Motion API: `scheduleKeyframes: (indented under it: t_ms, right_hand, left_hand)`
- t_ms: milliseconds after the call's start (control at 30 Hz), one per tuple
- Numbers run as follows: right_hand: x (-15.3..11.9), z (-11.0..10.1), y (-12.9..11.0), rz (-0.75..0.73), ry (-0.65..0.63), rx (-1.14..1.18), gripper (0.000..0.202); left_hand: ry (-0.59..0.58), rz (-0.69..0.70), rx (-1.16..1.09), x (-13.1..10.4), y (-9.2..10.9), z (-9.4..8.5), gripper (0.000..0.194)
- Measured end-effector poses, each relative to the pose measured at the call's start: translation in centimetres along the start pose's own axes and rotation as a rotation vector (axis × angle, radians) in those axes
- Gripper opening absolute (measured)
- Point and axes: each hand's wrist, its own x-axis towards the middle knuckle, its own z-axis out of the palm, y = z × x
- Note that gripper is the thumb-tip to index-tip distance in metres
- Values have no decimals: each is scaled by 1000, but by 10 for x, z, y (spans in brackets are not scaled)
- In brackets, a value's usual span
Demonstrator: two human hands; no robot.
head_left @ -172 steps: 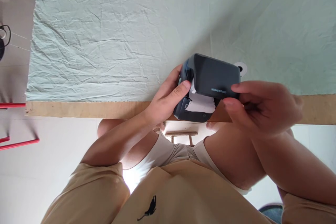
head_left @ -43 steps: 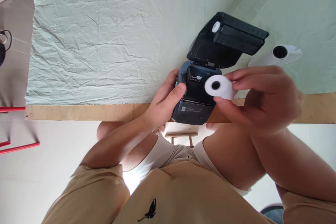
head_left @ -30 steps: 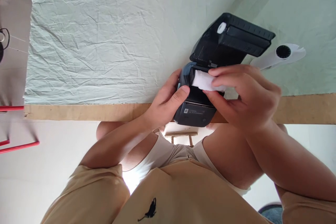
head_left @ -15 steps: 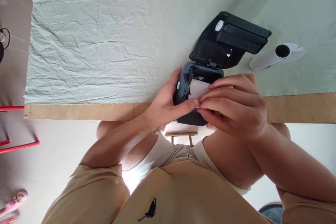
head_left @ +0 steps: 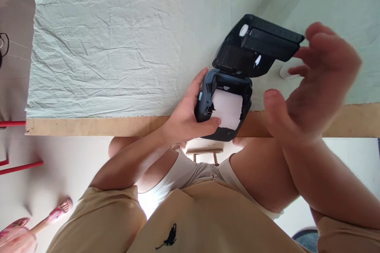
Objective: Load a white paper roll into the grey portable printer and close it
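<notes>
A small dark portable label printer (head_left: pixel 204 104) rests at the table's front edge with its hinged lid (head_left: pixel 237 55) swung up and back. Inside its bay lies a white paper roll (head_left: pixel 228 106), its front end hanging loose. My left hand (head_left: pixel 190 116) grips the printer's left side, with the thumb pressing on the paper's lower left corner. To the right, my right hand (head_left: pixel 317 83) is raised with fingers apart, holding nothing, its fingertips close to the lid's right corner. Behind it a second white paper roll (head_left: pixel 286 72) lies on the cloth, mostly hidden.
A pale green wrinkled cloth (head_left: pixel 103 47) covers the table, with a bare wooden edge (head_left: pixel 89 126) along the front. Another person's feet in pink sandals (head_left: pixel 61 209) show on the floor at lower left, near red metal bars (head_left: pixel 22 168).
My right hand has let go of the paper and moved up and right, opening beside the lid. My left hand still holds the printer. Another person's foot has come further into view.
</notes>
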Motion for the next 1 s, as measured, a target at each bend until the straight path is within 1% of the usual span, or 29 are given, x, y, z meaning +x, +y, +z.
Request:
scheduleKeyframes:
  t_ms: [33,67,100,133,200,267,333,433,500,600,667,733,800,833,1000]
  right_hand:
    - [-1,0,-3,-70,-23,-9,76]
    - [-1,1,-6,-150,-11,-5,76]
    - [-1,2,-9,-192,-6,12,74]
    - [-1,3,-11,-201,2,40,70]
    - [0,5,-14,-216,40,99,54]
    - [1,6,-14,-258,61,103,35]
    - [2,5,-12,-316,5,85,22]
    - [0,1,-10,-343,-148,111,14]
    - [-2,-1,-8,-313,-195,133,19]
    - [-9,2,-7,-212,-200,177,41]
    - [-14,5,-6,-123,-249,237,59]
    - [-17,8,-5,-44,-334,290,70]
    - [-19,9,-4,7,-403,319,71]
    - [-19,9,-4,19,-417,325,71]
    - [-18,8,-5,23,-389,294,70]
  left_hand:
    - [-2,6,7,0,-1,-2,140]
    - [4,7,16,0,-2,-3,140]
    - [9,1,23,0,-3,-4,139]
    - [7,-8,29,0,-4,-5,138]
    - [0,-25,40,-1,-5,-5,138]
    - [10,-25,44,0,-5,-5,140]
    - [30,-8,32,1,-6,-5,142]
    - [23,-2,8,2,-5,-5,142]
    - [2,8,-1,3,-3,-4,140]
    - [-12,44,-24,3,1,-2,135]
    - [7,56,-27,2,4,0,124]
    - [26,39,-15,1,6,2,109]
    - [25,16,-7,0,8,3,98]
    - [18,5,-5,0,9,3,95]
    - [4,4,-8,2,9,2,91]
